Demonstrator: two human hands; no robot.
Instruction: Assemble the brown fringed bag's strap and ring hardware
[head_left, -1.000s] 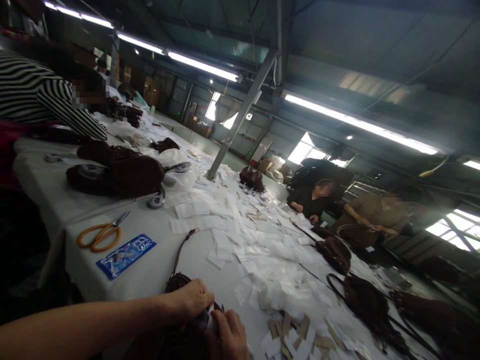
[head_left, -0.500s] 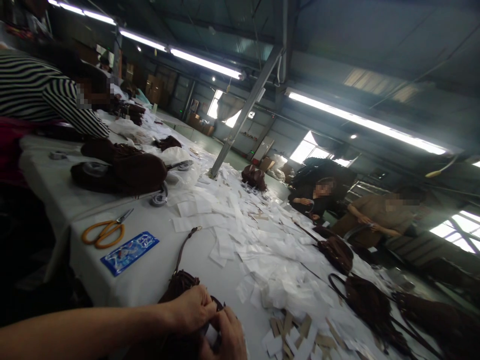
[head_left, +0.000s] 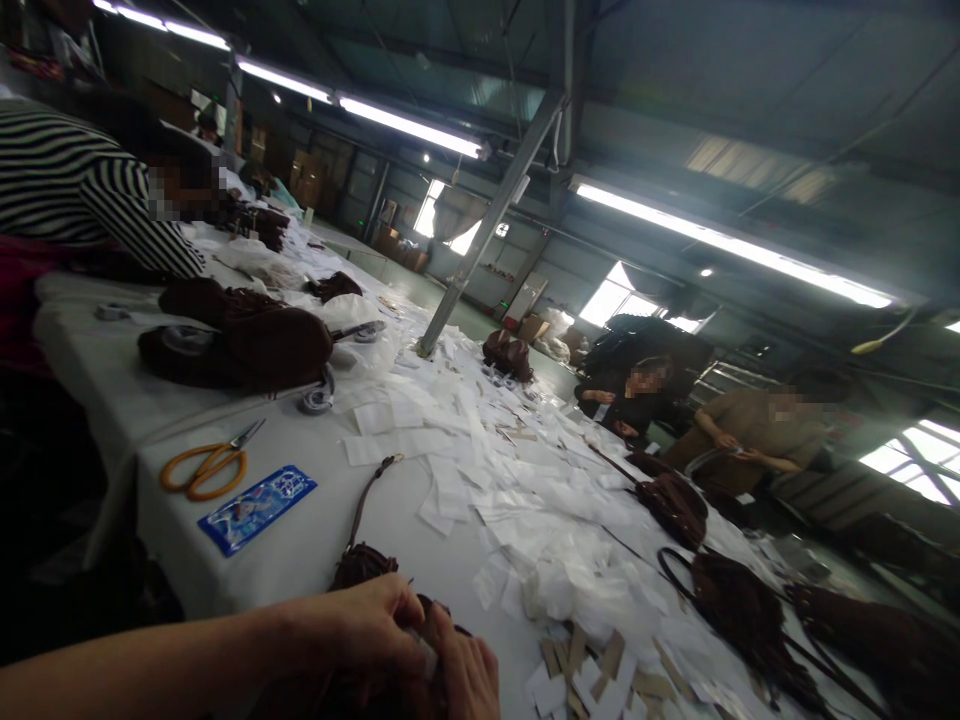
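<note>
A dark brown leather bag (head_left: pixel 365 566) lies at the near edge of the table, mostly hidden under my hands and forearm. Its thin strap (head_left: pixel 364 500) stretches away over the white cloth. My left hand (head_left: pixel 379 625) reaches in from the left, fingers bent and closed on the bag. Close against it, my right hand (head_left: pixel 466 668) has its fingers curled over a dark part of the same bag. Something pale shows between the two hands, too covered to name.
Orange-handled scissors (head_left: pixel 204 470) and a blue packet (head_left: pixel 257 508) lie to the left. Behind them is a brown bag (head_left: pixel 277 335). White paper pieces (head_left: pixel 450 470) cover the middle; more bags (head_left: pixel 739 600) lie right. A striped-sleeved person (head_left: pixel 142 215) leans in; others work across the table.
My left hand has rolled over and bent further down at the bag. My right hand has shifted slightly, its fingers now more closed over the part between both hands.
</note>
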